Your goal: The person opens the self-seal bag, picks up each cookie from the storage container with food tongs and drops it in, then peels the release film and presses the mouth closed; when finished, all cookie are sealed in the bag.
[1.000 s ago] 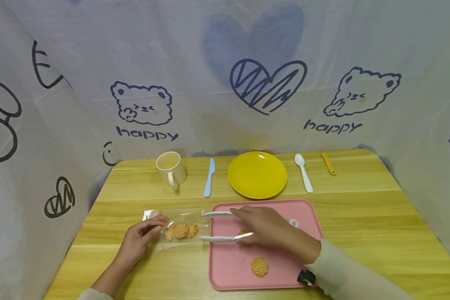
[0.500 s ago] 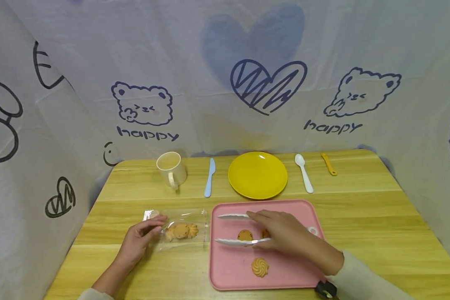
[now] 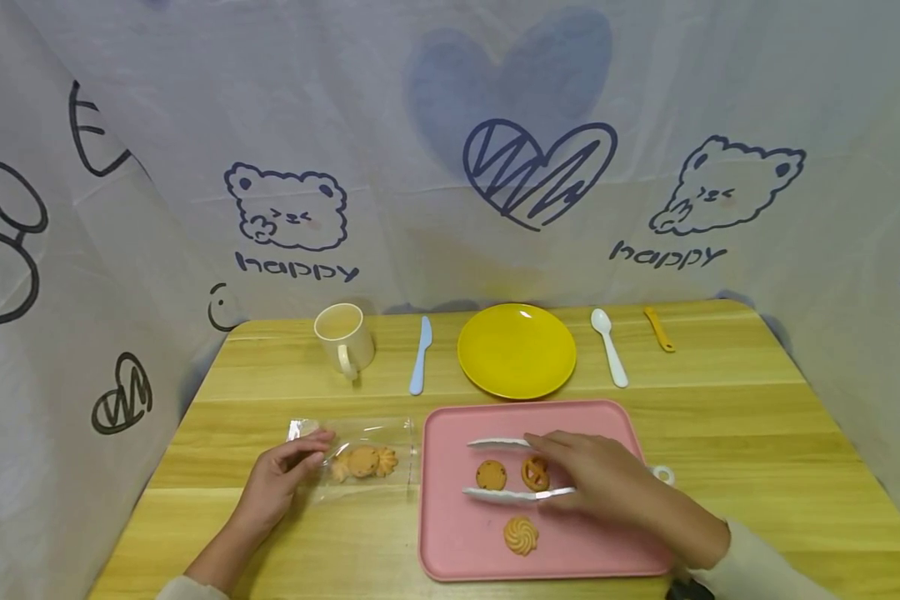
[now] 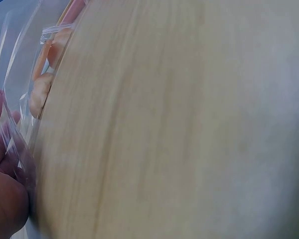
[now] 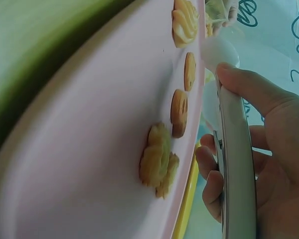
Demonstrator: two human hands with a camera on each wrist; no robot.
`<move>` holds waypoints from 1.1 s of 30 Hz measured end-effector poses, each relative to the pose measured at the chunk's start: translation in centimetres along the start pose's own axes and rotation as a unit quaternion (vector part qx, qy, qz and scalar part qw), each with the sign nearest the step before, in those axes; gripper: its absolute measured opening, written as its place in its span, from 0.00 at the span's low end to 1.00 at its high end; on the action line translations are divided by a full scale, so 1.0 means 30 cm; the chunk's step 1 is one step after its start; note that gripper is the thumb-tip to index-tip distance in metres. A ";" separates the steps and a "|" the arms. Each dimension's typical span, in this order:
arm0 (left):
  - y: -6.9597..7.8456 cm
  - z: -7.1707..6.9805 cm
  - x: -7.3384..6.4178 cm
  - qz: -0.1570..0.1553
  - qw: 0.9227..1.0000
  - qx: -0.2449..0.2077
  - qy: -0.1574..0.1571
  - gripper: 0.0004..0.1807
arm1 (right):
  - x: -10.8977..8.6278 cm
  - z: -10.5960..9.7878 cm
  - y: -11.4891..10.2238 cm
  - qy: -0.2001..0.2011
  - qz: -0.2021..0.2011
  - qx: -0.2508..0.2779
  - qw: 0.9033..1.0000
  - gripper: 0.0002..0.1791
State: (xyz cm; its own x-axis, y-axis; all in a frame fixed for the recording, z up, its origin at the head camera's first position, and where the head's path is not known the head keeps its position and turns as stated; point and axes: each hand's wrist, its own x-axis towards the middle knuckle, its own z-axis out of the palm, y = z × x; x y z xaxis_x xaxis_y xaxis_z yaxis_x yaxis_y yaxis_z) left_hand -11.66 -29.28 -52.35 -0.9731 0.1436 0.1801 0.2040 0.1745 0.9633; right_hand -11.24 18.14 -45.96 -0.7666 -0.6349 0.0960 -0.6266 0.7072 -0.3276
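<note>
My left hand (image 3: pixel 273 479) pinches the left end of a clear plastic bag (image 3: pixel 390 427) lying on the table; several cookies (image 3: pixel 363 461) are inside. My right hand (image 3: pixel 600 479) grips white tongs (image 3: pixel 498 495), their jaws apart with nothing clamped, above the pink tray (image 3: pixel 450 550). Below and between the tong arms show a round speckled cookie (image 3: pixel 491 476) and a pretzel-shaped cookie (image 3: pixel 536 473). A swirl cookie (image 3: pixel 521 536) lies nearer the front. In the right wrist view, flower-edged cookies (image 5: pixel 157 157) also sit on the tray, hidden by my hand in the head view.
Along the back of the wooden table (image 3: pixel 735 433) stand a cream mug (image 3: pixel 345 342), a light blue knife (image 3: pixel 421 357), a yellow plate (image 3: pixel 516 352), a white spoon (image 3: pixel 609 347) and a small yellow utensil handle (image 3: pixel 659 330). Printed white cloth (image 3: pixel 420 250) hangs behind.
My right hand and the tongs have moved right, from the bag's opening to over the tray, uncovering the speckled and pretzel-shaped cookies. The left hand and the bag have stayed put.
</note>
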 end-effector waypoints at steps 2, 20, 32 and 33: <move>0.000 0.000 0.000 -0.001 1.000 0.000 0.000 0.11 | -0.010 -0.007 0.004 -0.004 0.003 -0.005 1.000 0.43; 0.001 0.003 0.003 0.002 1.000 -0.007 0.003 0.10 | -0.018 -0.050 0.028 -0.047 0.014 -0.006 0.999 0.40; 0.002 0.004 0.001 -0.002 1.000 -0.010 0.003 0.10 | -0.016 -0.050 0.036 -0.042 0.000 -0.004 0.999 0.38; 0.002 0.004 0.000 -0.002 1.000 -0.009 0.003 0.10 | -0.017 -0.048 0.037 -0.042 0.000 -0.004 0.999 0.38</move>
State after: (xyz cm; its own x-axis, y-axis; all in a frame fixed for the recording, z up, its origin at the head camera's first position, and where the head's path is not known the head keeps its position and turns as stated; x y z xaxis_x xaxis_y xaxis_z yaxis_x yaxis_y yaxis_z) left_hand -11.65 -29.16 -52.31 -0.9747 0.1375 0.1765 0.1974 0.1568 0.9677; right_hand -11.75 19.69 -45.01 -0.7524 -0.6585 0.0175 -0.6282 0.7094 -0.3196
